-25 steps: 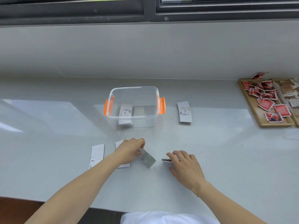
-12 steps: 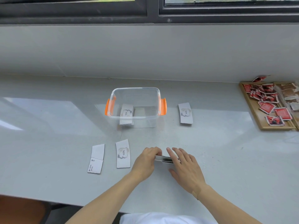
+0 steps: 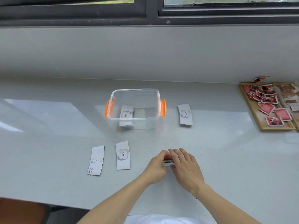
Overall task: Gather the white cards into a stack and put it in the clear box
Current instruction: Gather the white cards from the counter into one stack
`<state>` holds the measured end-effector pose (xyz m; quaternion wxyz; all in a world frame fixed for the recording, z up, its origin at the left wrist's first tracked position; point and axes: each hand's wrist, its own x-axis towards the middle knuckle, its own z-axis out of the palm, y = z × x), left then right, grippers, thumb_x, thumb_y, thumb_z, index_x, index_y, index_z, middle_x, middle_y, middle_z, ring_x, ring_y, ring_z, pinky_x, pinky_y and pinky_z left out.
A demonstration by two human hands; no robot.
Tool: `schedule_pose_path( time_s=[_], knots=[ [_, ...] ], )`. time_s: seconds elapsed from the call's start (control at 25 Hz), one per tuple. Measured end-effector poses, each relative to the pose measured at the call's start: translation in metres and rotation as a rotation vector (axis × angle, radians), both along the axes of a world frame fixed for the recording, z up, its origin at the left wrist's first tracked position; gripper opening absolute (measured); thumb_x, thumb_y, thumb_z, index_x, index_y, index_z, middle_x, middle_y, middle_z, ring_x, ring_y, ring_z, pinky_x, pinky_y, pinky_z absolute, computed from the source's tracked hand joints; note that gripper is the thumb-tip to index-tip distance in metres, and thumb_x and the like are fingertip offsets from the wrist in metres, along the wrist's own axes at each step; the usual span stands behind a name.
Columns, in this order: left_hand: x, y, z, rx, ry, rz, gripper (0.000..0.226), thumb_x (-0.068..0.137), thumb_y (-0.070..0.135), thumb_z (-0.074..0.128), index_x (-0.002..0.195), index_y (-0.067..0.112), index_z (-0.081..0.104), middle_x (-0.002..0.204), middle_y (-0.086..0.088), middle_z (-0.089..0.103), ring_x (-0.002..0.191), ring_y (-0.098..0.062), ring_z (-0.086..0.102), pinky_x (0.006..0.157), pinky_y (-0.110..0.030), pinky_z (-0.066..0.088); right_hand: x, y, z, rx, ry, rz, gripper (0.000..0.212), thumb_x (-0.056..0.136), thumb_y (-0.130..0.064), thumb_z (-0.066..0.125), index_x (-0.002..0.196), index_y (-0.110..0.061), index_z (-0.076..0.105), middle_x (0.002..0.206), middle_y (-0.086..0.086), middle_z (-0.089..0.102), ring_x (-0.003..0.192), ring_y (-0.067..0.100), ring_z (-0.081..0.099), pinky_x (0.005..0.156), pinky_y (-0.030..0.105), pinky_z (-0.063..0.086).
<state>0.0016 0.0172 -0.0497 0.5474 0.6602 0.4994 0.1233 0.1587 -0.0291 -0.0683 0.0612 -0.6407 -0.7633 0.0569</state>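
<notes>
A thin stack of white cards [image 3: 168,162] lies on the counter between my hands. My left hand [image 3: 157,167] pinches its left end, and my right hand [image 3: 186,165] covers its top and right side, so most of the stack is hidden. The clear box [image 3: 135,92] with orange latches stands farther back, with a small pile of white cards [image 3: 126,114] inside at its left. Loose white cards lie flat: one [image 3: 122,155] and another [image 3: 96,160] left of my hands, and one [image 3: 185,114] right of the box.
A wooden tray [image 3: 252,110] with several red packets and brown packets sits at the far right. A grey wall ledge runs behind the counter under a dark window frame. The counter's near edge is at the lower left.
My left hand carried a card from the left over to the stack under my right hand. Both hands have since closed in around the stack.
</notes>
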Motion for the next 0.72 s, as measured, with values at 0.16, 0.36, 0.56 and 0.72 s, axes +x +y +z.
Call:
schedule_pose_path(
  time_s=[0.16,0.36,0.56,0.72],
  knots=[
    [0.004,-0.005,-0.006,-0.074,-0.021,0.043,0.058,0.070,-0.015,0.041,0.114,0.021,0.051,0.116,0.006,0.062,0.110,-0.005,0.057,0.083,-0.008,0.042,0.000,0.002,0.000,-0.043,0.025,-0.008,0.049,0.081,-0.025,0.070,0.126,-0.021,0.051,0.102,-0.006,0.065,0.090,0.023,0.062,0.074,0.035,0.052],
    [-0.013,0.001,-0.006,-0.039,0.012,0.103,0.053,0.073,-0.006,0.051,0.117,0.022,0.047,0.116,-0.003,0.057,0.108,-0.019,0.055,0.088,-0.022,0.045,0.002,0.003,0.005,-0.097,-0.010,0.018,0.031,0.084,-0.025,0.070,0.111,-0.029,0.057,0.085,-0.007,0.064,0.069,0.024,0.058,0.057,0.035,0.046],
    [-0.083,0.045,0.004,0.452,0.425,-0.265,0.065,0.071,0.007,0.055,0.132,0.027,0.050,0.131,0.002,0.052,0.125,-0.020,0.044,0.102,-0.035,0.039,0.001,0.002,0.012,-0.161,0.010,0.012,0.023,0.095,-0.025,0.054,0.116,-0.033,0.055,0.095,-0.007,0.064,0.076,0.025,0.057,0.062,0.035,0.043],
    [-0.137,0.085,0.014,0.590,0.852,-0.683,0.075,0.077,0.007,0.053,0.141,0.041,0.033,0.157,0.008,0.025,0.148,-0.019,0.012,0.119,-0.047,0.011,0.001,0.003,0.015,-0.177,0.029,0.002,0.032,0.098,-0.026,0.047,0.128,-0.037,0.049,0.104,-0.008,0.064,0.085,0.025,0.056,0.069,0.034,0.042]
  ],
)
